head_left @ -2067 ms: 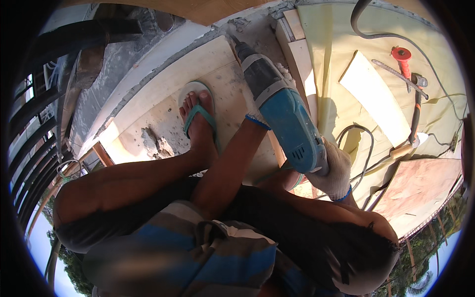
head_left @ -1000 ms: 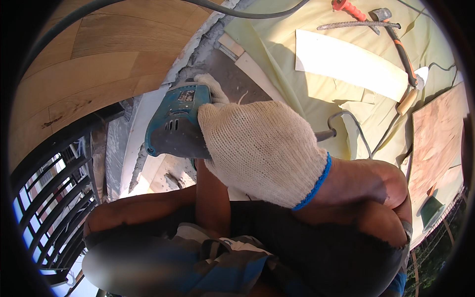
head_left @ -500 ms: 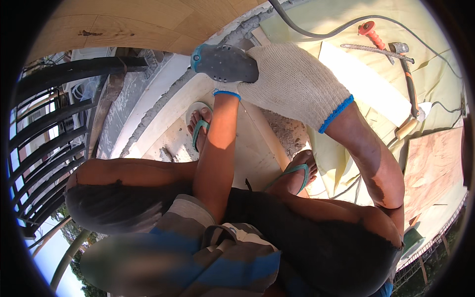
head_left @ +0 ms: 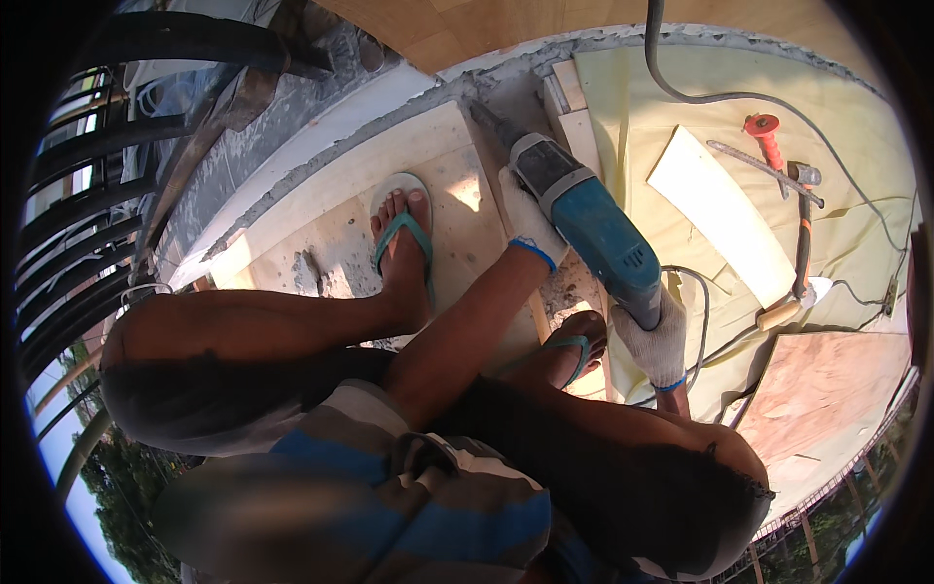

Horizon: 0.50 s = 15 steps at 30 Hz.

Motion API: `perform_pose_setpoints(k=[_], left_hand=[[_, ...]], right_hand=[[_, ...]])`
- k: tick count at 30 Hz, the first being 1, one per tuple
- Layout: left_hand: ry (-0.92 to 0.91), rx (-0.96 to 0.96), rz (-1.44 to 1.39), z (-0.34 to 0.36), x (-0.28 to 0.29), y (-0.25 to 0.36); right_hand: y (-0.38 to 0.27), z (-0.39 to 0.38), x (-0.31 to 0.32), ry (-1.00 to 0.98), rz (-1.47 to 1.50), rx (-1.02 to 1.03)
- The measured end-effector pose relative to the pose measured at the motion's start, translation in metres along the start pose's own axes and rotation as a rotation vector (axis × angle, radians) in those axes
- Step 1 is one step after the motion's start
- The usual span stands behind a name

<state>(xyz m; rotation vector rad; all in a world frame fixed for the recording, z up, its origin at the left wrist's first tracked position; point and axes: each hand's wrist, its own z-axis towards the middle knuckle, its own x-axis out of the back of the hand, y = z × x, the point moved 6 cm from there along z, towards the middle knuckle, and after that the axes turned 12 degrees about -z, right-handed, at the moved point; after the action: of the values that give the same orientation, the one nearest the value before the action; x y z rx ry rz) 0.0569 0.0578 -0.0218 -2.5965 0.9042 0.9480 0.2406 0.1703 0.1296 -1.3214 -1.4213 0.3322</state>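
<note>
A teal and grey rotary hammer (head_left: pixel 605 226) slants across the middle, its dark bit (head_left: pixel 494 123) pointing up and left. The bit reaches into a grey gap with rubble (head_left: pixel 530 83) between boards; whether the tip touches cannot be told. My gloved left hand (head_left: pixel 530 216) is closed round the tool's front part, its fingers partly hidden beneath the body. At the rear, my gloved right hand (head_left: pixel 654 341) wraps the handle. Between my sandalled feet, a long board edge (head_left: pixel 501 185) runs beside the broken strip.
On yellowish sheeting at right lie a white board (head_left: pixel 720 214), a red-gripped chisel (head_left: pixel 769 146), a metal rod (head_left: pixel 759 171), a hammer (head_left: pixel 805 238) and a trowel (head_left: pixel 783 313). Plywood (head_left: pixel 827 389) sits nearer. A cable (head_left: pixel 739 96) curves overhead. Black railing (head_left: pixel 107 219) stands left.
The rotary hammer has swung from pointing left, close to me, to a lower slanting position over the gap. Both hands moved with it, and my right hand drew back toward my right knee.
</note>
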Motion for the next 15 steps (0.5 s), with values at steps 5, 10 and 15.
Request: perform_pose_setpoints(k=[5, 10, 15], left_hand=[[-0.095, 0.029, 0.000, 0.011, -0.005, 0.022], [-0.159, 0.083, -0.021, 0.027, -0.004, 0.031], [-0.159, 0.076, -0.114, 0.038, -0.012, 0.036]], right_hand=[[-0.017, 0.018, -0.005, -0.008, -0.114, 0.042], [-0.031, 0.030, -0.012, -0.010, -0.166, 0.033], [-0.053, 0.045, -0.006, 0.039, -0.251, 0.136]])
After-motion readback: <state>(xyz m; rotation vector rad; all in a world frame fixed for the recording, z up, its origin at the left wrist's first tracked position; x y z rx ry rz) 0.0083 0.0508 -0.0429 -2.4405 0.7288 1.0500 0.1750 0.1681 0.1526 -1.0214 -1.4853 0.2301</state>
